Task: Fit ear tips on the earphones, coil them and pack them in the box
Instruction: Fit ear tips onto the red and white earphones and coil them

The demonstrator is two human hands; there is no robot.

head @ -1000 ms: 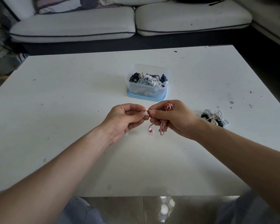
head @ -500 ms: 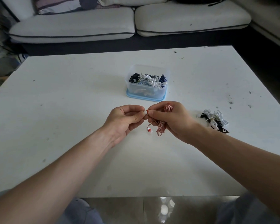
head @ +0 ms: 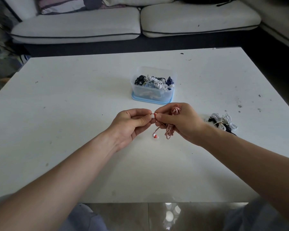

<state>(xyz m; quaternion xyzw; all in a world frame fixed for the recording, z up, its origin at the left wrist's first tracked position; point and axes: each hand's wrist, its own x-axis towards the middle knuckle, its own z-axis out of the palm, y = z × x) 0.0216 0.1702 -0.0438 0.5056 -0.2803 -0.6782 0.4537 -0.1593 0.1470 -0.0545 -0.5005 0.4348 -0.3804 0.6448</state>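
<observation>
Fingers (head: 144, 121) tight on ear tip (head: 152, 116), earphones (head: 169, 130)

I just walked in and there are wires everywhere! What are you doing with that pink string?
A person at the white table is fitting earphones. The left hand pinches a white ear tip against the red earbud held by the right hand, which also grips the looped pink cable. The other earbud dangles below with a white tip on it. The clear box beyond holds bundled earphones, and a small pile of earphones lies to the right.
</observation>
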